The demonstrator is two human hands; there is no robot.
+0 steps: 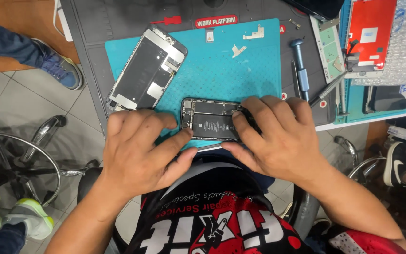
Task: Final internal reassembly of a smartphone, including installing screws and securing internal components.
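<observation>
An opened phone body (211, 120) with its black battery showing lies on the teal mat (254, 70) at the near edge of the bench. My left hand (139, 150) grips its left end, thumb along the near edge. My right hand (278, 136) covers its right end, fingers pressed on the internals. A detached screen panel (147, 69), back side up, lies tilted on the mat's left part.
Small metal brackets (238, 49) lie on the mat. A blue screwdriver (300, 68) and tweezers sit to the right, beside a red-backed screen (370, 35) on bubble wrap. Chair legs (29, 160) and other people's shoes (59, 68) surround the bench.
</observation>
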